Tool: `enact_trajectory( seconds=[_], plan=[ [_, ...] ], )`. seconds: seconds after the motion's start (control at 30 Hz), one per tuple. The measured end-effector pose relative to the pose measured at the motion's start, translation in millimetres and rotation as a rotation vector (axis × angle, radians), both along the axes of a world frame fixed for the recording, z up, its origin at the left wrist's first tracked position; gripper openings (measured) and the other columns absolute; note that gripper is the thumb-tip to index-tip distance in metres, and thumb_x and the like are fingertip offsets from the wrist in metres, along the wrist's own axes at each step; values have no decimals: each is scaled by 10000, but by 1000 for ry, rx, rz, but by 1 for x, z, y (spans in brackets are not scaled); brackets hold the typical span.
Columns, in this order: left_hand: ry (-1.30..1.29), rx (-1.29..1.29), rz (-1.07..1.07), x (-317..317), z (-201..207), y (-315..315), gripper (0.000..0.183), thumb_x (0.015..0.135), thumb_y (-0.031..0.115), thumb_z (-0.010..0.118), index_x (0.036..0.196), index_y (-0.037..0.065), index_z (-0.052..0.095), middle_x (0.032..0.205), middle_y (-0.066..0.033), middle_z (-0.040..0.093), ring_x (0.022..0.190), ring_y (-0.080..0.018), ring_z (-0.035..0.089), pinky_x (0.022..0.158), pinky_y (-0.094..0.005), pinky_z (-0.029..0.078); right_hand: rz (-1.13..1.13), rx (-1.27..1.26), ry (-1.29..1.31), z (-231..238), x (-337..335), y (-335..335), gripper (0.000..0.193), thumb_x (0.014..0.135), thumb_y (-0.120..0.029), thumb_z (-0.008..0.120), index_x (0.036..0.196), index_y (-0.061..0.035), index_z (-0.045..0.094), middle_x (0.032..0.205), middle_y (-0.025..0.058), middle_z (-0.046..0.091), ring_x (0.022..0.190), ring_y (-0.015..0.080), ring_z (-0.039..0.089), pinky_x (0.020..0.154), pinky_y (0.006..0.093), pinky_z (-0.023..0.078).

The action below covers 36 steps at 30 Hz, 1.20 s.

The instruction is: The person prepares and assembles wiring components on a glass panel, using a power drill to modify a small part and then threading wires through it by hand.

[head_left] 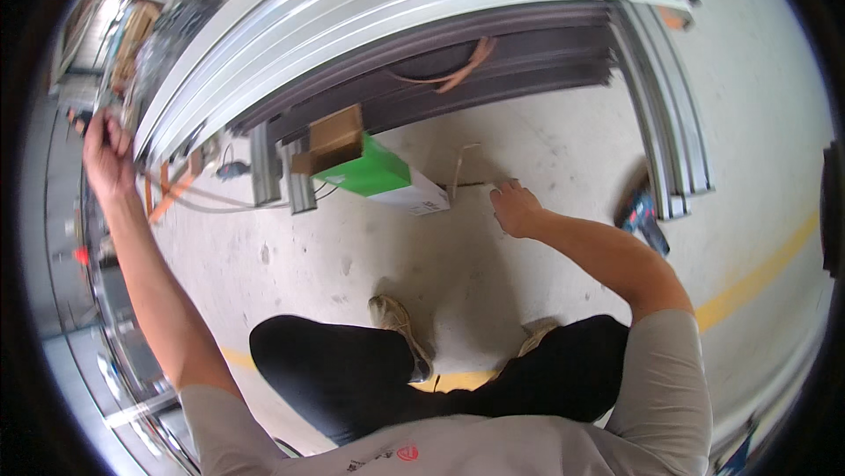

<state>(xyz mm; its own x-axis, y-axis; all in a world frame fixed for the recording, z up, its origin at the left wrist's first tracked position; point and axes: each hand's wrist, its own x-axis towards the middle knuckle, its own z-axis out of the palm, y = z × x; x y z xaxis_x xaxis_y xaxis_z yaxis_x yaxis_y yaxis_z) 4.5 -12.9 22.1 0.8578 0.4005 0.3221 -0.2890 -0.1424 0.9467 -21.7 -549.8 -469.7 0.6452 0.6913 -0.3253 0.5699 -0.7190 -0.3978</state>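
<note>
My left hand (110,157) is raised at the far left, fingers curled, beside the ends of long silvery metal profiles (352,23). Whatever its fingers hold, if anything, cannot be made out. Low over the concrete floor, my right hand (518,208) has its fingers drawn together, close to a thin dark rod (471,184). Whether it grips that rod is unclear. Left of the rod, an open green and white cardboard box (378,170) lies tilted on its side, its brown flaps spread.
Dark brown profiles (537,58) lie under the silvery ones, with a tan strap (466,67) on them. Metal legs (664,115) stand at the right, beside a blue and black power drill (644,219) on the floor. A grey cable (211,208) runs at left. Yellow floor line (757,269) at right.
</note>
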Motion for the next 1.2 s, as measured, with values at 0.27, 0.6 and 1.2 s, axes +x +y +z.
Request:
enact_trajectory(
  seconds=[0.27, 0.6, 1.2],
  plan=[
    [-14, 16, -20, 9, -19, -46, 193, 984, 199, 557, 980, 7, 577, 751, -12, 524, 533, -67, 325, 472, -223, 266, -115, 127, -171, -30, 36, 15, 214, 908, -96, 509, 1075, 8, 592, 1139, 221, 554, 1095, 384, 545, 894, 463, 497],
    [-190, -237, 100, -31, -20, -68, 186, 987, 192, 506, 887, 48, 569, 701, 1, 502, 513, -70, 355, 440, -217, 287, -70, -180, -127, -41, -4, -35, 248, 845, -108, 565, 1061, -1, 623, 1193, 211, 614, 1138, 363, 592, 891, 500, 512],
    [-236, -911, -160, -127, -66, -119, 165, 970, 195, 590, 855, 82, 559, 689, 27, 491, 495, -42, 378, 410, -183, 324, -339, -231, 246, 54, -135, -59, 320, 903, -225, 546, 1176, -58, 538, 1009, 282, 656, 994, 460, 624, 857, 535, 503]
  ],
)
